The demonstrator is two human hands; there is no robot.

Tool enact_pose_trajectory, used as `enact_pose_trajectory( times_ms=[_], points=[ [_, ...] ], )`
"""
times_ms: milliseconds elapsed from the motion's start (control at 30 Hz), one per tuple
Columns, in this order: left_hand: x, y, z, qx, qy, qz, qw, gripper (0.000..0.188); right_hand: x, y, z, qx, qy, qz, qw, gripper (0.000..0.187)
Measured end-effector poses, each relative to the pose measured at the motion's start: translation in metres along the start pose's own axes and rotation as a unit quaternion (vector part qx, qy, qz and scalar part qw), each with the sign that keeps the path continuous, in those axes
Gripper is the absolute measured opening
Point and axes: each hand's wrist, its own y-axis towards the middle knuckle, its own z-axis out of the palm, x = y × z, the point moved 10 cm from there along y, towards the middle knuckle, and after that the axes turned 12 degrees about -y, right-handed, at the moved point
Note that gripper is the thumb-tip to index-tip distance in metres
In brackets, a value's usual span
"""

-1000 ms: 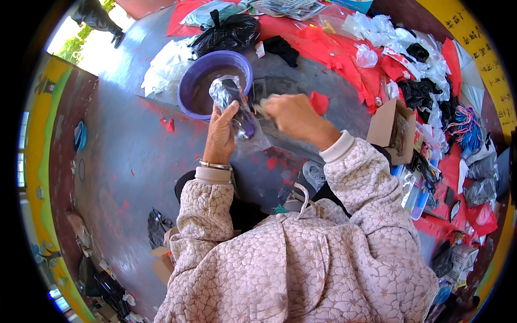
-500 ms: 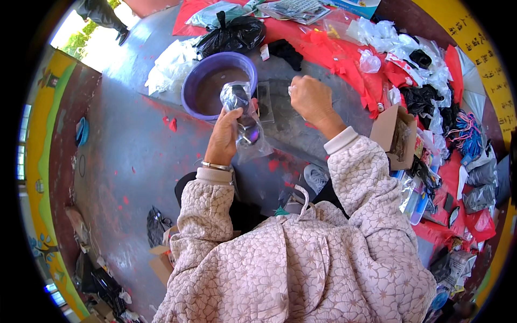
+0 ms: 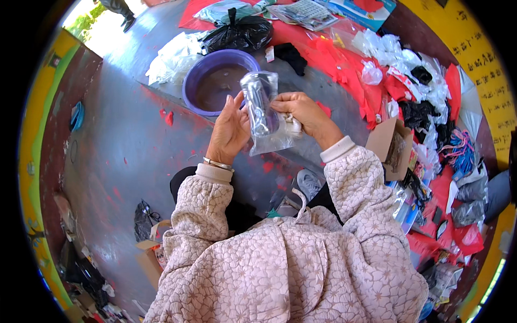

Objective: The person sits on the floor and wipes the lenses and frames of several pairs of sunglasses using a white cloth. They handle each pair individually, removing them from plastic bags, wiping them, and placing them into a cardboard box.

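Bag (image 3: 263, 102) of clear plastic is pinched by my right hand (image 3: 309, 114), with a pale bundle (image 3: 292, 125); my left hand (image 3: 228, 128) spreads beside it.

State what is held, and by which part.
The right hand pinches the bag by its right edge, with cloth bunched under its fingers; whether the open left hand touches the bag is unclear.

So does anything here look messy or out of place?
Yes, the upper right looks untidy: crumpled white bags lie jumbled over red sheeting. Red flecks also dot the grey floor; I can't tell whether they're scraps or stains.
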Motion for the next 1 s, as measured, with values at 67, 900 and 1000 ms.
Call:
enact_pose_trajectory(
  times_ms=[67,900,1000],
  points=[
    [-0.005,0.0,-0.004,-0.02,-0.018,0.003,1.0,0.051,0.005,-0.001,-0.002,0.004,0.018,-0.016,1.0,0.008],
    [0.007,-0.013,-0.021,-0.074,0.212,-0.02,0.974,0.03,0.074,-0.042,0.016,-0.307,-0.5,-0.298,0.753,0.013],
    [0.019,-0.018,-0.004,-0.038,0.25,-0.066,0.965,0.038,0.084,-0.032,-0.045,-0.427,-0.555,-0.252,0.667,0.013]
  ],
)
